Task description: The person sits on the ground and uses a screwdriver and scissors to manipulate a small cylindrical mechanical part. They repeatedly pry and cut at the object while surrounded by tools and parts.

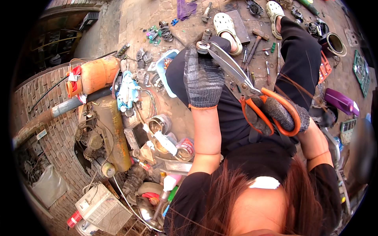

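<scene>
My left hand (202, 80), in a grey striped knit glove with an orange cuff, is closed around a rusty metal ball joint (203, 48). Its round head and stud stick out above my fingers, over my left knee; the rest is hidden in the grip. Large scissors (233, 70) with orange handles are in my right hand (284, 114), which wears a dark glove. Gloved fingers pass through the handle loops. The blades look nearly closed, their tips at the joint's round head, where I cannot tell whether they touch it.
By my shoes lie a hammer (258, 37), a flat metal plate (238, 25) and several screwdrivers. A blue basin (161, 72) stands beside my left knee. Open cans (159, 124), an orange gas cylinder (94, 76) and a grey box (103, 206) crowd the left side. A purple container (340, 101) lies right.
</scene>
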